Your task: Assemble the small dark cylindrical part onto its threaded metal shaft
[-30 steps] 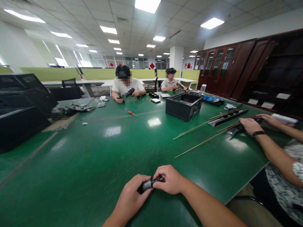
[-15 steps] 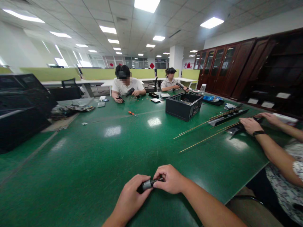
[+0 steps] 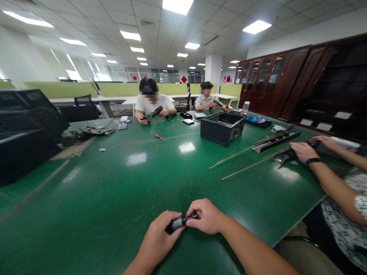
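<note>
One small black and silver tool is at our edge of the bench, nearer to us than the one black box. The left hand curls around its fat part. The right hand pinches its thin dark end with bent fingers. I can't tell if the tool touches the bench. Left of the box lies one orange screwdriver. Right of the box and nearer to us are at least three thin yellow sticks and another person's two hands. Two people sit past the box.
</note>
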Demonstrator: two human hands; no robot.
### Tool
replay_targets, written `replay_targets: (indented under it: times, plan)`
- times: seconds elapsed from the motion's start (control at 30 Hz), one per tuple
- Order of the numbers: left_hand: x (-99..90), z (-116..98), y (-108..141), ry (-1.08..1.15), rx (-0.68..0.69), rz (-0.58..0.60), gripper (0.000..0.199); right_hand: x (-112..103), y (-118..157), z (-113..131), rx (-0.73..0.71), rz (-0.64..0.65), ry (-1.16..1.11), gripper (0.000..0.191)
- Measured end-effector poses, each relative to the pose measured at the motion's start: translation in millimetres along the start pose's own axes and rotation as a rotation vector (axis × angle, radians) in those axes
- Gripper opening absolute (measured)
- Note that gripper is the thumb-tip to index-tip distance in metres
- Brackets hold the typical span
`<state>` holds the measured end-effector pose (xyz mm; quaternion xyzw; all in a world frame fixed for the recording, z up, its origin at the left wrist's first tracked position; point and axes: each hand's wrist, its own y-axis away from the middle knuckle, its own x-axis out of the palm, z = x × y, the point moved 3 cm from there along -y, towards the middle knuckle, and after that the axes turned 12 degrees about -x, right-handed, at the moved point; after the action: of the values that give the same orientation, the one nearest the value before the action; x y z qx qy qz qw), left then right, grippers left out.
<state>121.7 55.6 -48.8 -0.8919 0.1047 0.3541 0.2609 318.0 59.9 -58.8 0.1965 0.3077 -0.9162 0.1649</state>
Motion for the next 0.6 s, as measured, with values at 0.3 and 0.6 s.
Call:
replay_targets:
  times: [0.3,0.6]
  plan:
    - [-2.1,-0.8,0.4,-0.001,0.0,0.0,0.022,-2.2,-1.5,2.8,0.008,0.0,0.02,0.01]
    - [-1.8,-0.9,0.0,0.003,-0.008,-0.01,0.023,-4.5,-1.0,4.4,-0.008,-0.008,0.037,0.01]
